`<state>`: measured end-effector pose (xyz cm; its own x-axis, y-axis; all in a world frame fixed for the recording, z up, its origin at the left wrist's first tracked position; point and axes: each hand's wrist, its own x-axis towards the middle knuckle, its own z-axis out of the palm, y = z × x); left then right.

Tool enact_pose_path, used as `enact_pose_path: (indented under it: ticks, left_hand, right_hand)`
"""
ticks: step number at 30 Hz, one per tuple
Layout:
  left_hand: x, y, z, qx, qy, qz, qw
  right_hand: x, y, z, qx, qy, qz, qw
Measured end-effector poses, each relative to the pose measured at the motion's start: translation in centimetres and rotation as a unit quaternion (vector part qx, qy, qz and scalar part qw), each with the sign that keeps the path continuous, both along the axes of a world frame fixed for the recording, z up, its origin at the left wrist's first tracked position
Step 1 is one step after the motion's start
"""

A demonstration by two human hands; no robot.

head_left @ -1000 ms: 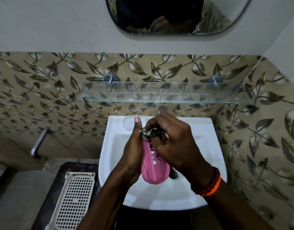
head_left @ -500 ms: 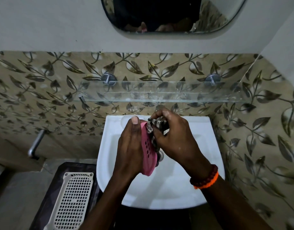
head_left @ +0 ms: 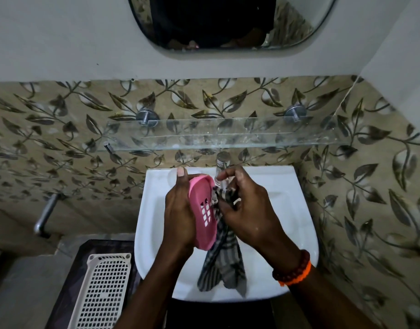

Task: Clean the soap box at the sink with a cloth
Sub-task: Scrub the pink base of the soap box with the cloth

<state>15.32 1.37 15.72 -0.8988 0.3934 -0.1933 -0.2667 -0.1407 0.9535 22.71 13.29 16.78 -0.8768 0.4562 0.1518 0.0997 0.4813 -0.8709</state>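
There is a single view, from a wide-angle camera worn on the person's head; it looks forward and steeply down over the white sink (head_left: 299, 210), which sits just below the middle of the picture; the wall behind fills the upper half, with the glass shelf (head_left: 228, 134) across it and the lower edge of the mirror (head_left: 299, 32) cut off at the top; both forearms enter from the bottom edge, so the camera stands close above them; straight lines bow toward the edges; the tiled side wall (head_left: 370, 210) closes the right; a perforated white tray (head_left: 102, 293) lies low at the left corner.
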Motion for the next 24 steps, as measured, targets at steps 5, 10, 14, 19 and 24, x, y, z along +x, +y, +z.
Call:
enact_pose_path:
  ticks: [5, 10, 14, 19, 24]
  left_hand:
    - [0.6, 0.4, -0.2, 0.006, -0.046, -0.021, 0.999]
    - [-0.3, -0.3, 1.5, 0.035, -0.078, 0.031, 0.996]
    - [-0.6, -0.8, 1.3, 0.072, -0.119, 0.026, 0.990]
    - [-0.8, -0.7, 0.4, 0.144, -0.125, 0.036, 0.981]
    - [-0.2, -0.2, 0.6, 0.188, -0.081, 0.067, 0.976]
  right_hand:
    - [-1.1, 0.2, 1.8, 0.041, 0.057, -0.024, 0.997]
    - [0.4, -0.7, 0.2, 0.021, -0.033, -0.003, 0.999]
    - [1.8, -0.9, -1.0, -0.085, -0.151, -0.006, 0.985]
    - [2.6, -0.3, -0.3, -0.419, -0.164, 0.056, 0.891]
    - [2.6, -2.2, -0.2, -0.591, -0.152, 0.057, 0.791]
